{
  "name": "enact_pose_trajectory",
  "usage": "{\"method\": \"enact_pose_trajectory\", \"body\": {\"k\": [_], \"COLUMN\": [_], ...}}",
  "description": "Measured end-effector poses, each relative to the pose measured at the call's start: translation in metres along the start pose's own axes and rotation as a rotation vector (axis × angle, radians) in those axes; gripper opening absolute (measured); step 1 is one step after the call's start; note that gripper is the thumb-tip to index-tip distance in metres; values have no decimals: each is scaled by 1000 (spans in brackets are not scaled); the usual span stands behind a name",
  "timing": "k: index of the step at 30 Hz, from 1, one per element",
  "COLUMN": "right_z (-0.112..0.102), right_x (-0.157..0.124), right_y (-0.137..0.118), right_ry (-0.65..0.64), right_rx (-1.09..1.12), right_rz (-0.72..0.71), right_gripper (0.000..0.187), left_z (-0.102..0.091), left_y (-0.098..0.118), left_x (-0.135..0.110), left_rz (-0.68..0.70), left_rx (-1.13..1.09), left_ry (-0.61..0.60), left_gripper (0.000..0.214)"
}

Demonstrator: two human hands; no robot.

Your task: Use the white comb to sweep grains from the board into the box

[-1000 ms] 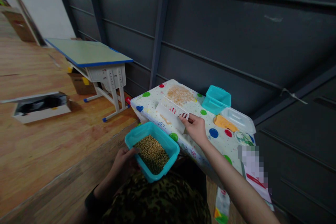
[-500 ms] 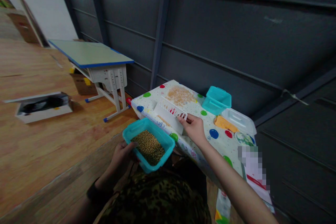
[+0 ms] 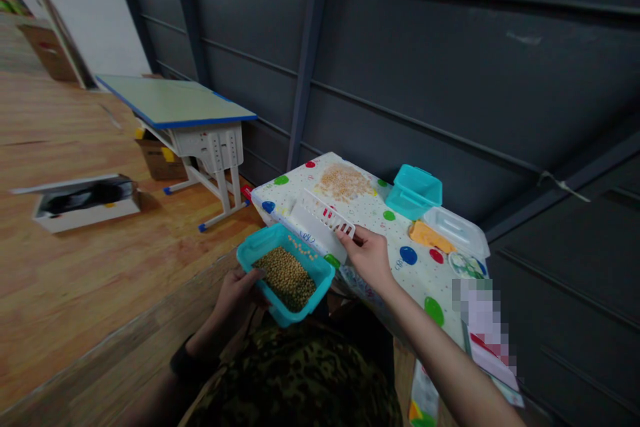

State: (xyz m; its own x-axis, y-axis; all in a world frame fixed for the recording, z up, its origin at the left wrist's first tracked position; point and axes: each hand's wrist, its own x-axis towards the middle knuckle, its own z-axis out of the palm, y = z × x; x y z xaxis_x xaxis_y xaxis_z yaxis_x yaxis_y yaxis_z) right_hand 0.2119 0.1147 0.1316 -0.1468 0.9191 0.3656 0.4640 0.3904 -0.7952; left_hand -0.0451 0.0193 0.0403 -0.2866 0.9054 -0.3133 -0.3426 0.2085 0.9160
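One head-worn camera looks forward and down, close over the hands [image 3: 369, 256] and table [image 3: 413, 290].

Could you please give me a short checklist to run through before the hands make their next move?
1. Left hand grips the held teal container: ok, thumb over the rim.
2. Right hand holds the white slotted plastic piece: ok, fingers on its near end.
3. Room left in the container: ok, the main mass of beans lies below the rim.
4. Patterned tablecloth free of loose bits: not ok, a pale, bean-like pile lies beyond the slotted piece.
5. Stray pale beans near the container's far side settled inside: cannot tell, they may be in the air.
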Motion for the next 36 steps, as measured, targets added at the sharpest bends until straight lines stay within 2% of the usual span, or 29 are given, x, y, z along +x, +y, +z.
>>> {"method": "enact_pose_trajectory", "body": {"k": [5, 9, 13, 19, 24, 36], "right_z": [-3, -19, -40, -55, -57, -43], "right_x": [-2, 9, 23, 25, 25, 42], "right_y": [-3, 1, 14, 43, 55, 54], "right_ry": [-7, 120, 226, 285, 257, 122], "right_rx": [7, -31, -129, -144, -82, 37], "right_rz": [1, -2, -18, 41, 78, 91], "right_gripper": [57, 55, 56, 56, 57, 54], "left_z": [-2, -4, -8, -19, -17, -5], "left_y": [0, -5, -15, -32, -35, -24], "left_x": [-2, -1, 2, 3, 0, -8], "left_rz": [17, 10, -1, -16, -32, -43], "left_rx": [-6, -25, -46, -55, -59, -49], "left_ry": [-16, -45, -44, -93, -113, -136], "left_gripper": [41, 42, 40, 39, 41, 51]}}
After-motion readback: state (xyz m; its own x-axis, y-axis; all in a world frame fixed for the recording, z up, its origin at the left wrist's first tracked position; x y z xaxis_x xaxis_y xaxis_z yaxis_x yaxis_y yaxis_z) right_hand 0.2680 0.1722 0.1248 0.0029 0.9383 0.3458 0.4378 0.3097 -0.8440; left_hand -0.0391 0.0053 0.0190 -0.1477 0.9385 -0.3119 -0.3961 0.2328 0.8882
